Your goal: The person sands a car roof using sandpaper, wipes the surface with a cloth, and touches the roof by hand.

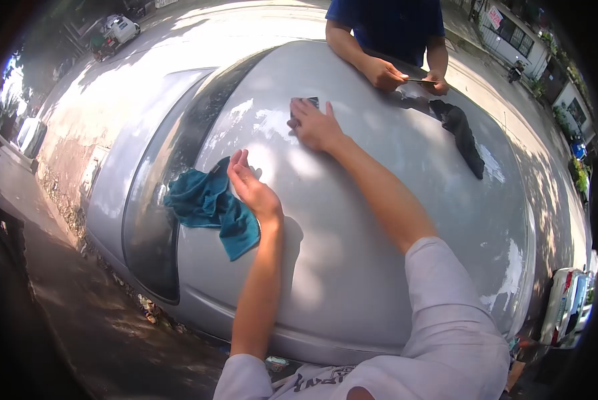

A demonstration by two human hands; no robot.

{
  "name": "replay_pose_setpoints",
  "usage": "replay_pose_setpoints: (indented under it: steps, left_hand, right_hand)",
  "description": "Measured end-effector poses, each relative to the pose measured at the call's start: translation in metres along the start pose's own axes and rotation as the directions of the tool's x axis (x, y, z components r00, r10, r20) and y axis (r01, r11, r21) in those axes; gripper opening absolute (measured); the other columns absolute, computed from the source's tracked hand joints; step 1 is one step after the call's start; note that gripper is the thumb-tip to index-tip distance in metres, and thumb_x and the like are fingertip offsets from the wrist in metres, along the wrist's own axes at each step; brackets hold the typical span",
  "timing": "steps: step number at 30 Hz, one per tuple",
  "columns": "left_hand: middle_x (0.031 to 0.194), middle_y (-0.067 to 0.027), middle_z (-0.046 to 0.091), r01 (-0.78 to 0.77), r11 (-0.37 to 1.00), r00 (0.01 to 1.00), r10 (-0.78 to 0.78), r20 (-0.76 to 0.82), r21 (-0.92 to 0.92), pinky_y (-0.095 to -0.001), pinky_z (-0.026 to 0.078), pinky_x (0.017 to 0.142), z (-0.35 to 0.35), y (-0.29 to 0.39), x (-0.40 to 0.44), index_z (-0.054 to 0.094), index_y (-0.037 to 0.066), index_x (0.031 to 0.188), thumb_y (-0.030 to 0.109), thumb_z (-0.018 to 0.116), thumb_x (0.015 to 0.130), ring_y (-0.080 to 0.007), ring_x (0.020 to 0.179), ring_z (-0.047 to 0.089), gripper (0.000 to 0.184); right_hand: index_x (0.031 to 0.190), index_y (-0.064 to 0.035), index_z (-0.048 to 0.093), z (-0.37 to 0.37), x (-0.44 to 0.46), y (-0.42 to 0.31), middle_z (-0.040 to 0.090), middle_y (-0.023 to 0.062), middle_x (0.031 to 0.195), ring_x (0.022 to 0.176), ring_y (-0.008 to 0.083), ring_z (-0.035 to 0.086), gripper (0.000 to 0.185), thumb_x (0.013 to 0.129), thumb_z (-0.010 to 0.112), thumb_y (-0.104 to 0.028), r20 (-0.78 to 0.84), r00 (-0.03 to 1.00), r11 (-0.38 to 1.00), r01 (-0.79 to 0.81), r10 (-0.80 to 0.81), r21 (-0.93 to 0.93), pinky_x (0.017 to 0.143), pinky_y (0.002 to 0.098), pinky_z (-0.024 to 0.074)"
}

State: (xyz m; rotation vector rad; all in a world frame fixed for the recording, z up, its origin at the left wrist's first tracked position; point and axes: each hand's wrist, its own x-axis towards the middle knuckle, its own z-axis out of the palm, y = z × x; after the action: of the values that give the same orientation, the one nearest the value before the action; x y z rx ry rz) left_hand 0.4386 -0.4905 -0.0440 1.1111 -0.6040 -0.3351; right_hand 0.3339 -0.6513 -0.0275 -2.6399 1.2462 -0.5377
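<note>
My right hand [315,127] lies on the grey car roof [352,220], its fingers pressing a small dark piece of sandpaper [314,101] against the surface. Only the sandpaper's upper edge and corner show past the fingers. Nearer the rear window, my left hand [255,190] is raised beside a crumpled teal cloth [209,203], fingers stretched out and holding nothing. The cloth rests partly on the roof and partly over the window edge. Whitish worn patches mark the roof around my right hand.
Across the roof a person in a dark blue shirt [389,30] holds a thin flat piece [420,81] in both hands. A black cloth [462,137] lies on the far right side of the roof. Parked vehicles, such as a white car [562,307], stand along the street.
</note>
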Motion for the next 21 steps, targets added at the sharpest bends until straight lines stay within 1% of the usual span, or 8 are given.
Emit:
replay_pose_setpoints:
  steps: [1,4,6,8,11,14,17,21]
  left_hand:
    - [0.137,-0.0232,0.051,0.001,1.0,1.0,-0.001,0.009,0.0,-0.0403,0.033,0.11,-0.002,0.005,0.002,0.043,-0.002,0.135,0.033,0.026,0.109,-0.0316,0.133,0.045,0.047]
    - [0.137,-0.0235,0.051,0.028,0.999,1.0,-0.027,-0.003,0.022,-0.0402,0.032,0.112,0.002,0.008,0.014,0.042,-0.003,0.134,0.034,0.025,0.109,-0.0317,0.133,0.045,0.049]
    - [0.136,-0.0236,0.052,-0.009,0.998,1.0,0.007,-0.021,-0.057,-0.0396,0.033,0.11,-0.005,-0.009,0.023,0.043,-0.003,0.134,0.035,0.024,0.109,-0.0315,0.132,0.045,0.05]
    - [0.135,-0.0237,0.052,-0.011,0.999,1.0,0.011,-0.007,-0.038,-0.0394,0.033,0.11,-0.008,-0.006,0.021,0.043,-0.003,0.134,0.035,0.024,0.109,-0.0317,0.132,0.046,0.049]
    - [0.136,-0.025,0.051,0.016,1.0,0.997,-0.017,0.074,0.01,-0.0389,0.029,0.115,-0.008,0.005,0.015,0.041,-0.002,0.135,0.039,0.022,0.109,-0.0302,0.132,0.045,0.052]
    - [0.133,-0.0249,0.053,-0.049,0.996,0.994,0.041,0.101,0.074,-0.0385,0.033,0.111,-0.007,-0.005,0.021,0.045,-0.003,0.132,0.038,0.026,0.109,-0.0292,0.129,0.048,0.051]
    - [0.128,-0.0207,0.059,-0.106,0.965,0.99,0.08,0.115,0.242,-0.0363,0.038,0.106,-0.001,0.003,0.017,0.05,-0.002,0.13,0.036,0.032,0.108,-0.0285,0.123,0.054,0.047]
    - [0.125,-0.017,0.061,-0.188,0.909,0.971,0.115,0.209,0.372,-0.0378,0.04,0.103,-0.001,0.002,0.014,0.06,0.0,0.122,0.032,0.049,0.103,-0.0297,0.12,0.056,0.039]
  right_hand:
    - [0.144,-0.0044,0.038,0.004,0.013,0.022,0.029,0.0082,0.158,0.144,0.0248,0.03,0.057,0.101,0.041,-0.041,-0.071,0.984,0.984,-0.169,0.165,-0.058,0.112,0.0674,0.0166]
    - [0.144,-0.0035,0.038,0.001,0.007,0.009,0.026,0.0088,0.159,0.144,0.0261,0.029,0.058,0.101,0.04,-0.042,-0.085,0.935,0.935,-0.349,0.344,-0.06,0.111,0.0687,0.0168]
    - [0.145,-0.002,0.039,0.036,-0.044,-0.047,0.032,0.0122,0.156,0.144,0.029,0.03,0.061,0.1,0.043,-0.044,-0.172,0.985,0.996,-0.024,0.009,-0.09,0.11,0.0684,0.0181]
    - [0.143,0.0002,0.042,0.03,-0.114,-0.092,0.035,0.0135,0.155,0.146,0.0298,0.029,0.062,0.098,0.046,-0.043,-0.075,0.929,0.932,0.363,-0.362,-0.002,0.113,0.0664,0.0159]
    - [0.148,-0.004,0.035,0.008,-0.104,-0.044,0.032,0.0117,0.157,0.146,0.027,0.028,0.059,0.1,0.044,-0.038,-0.038,0.987,0.986,0.155,-0.158,-0.057,0.114,0.065,0.0161]
    - [0.151,-0.0055,0.028,-0.035,-0.071,0.087,0.027,0.01,0.16,0.148,0.0255,0.023,0.064,0.103,0.034,-0.046,-0.1,0.863,0.858,-0.503,0.494,-0.1,0.115,0.0644,0.0141]
    - [0.152,-0.0056,0.028,-0.044,-0.107,0.117,0.025,0.0099,0.16,0.149,0.0259,0.021,0.065,0.103,0.032,-0.048,-0.121,0.791,0.78,-0.611,0.599,-0.133,0.115,0.0639,0.0133]
    - [0.149,0.0002,0.031,-0.023,-0.216,-0.003,0.022,0.0134,0.161,0.149,0.0289,0.02,0.071,0.098,0.046,-0.047,-0.113,0.963,0.967,-0.25,0.243,-0.054,0.115,0.0644,0.0116]
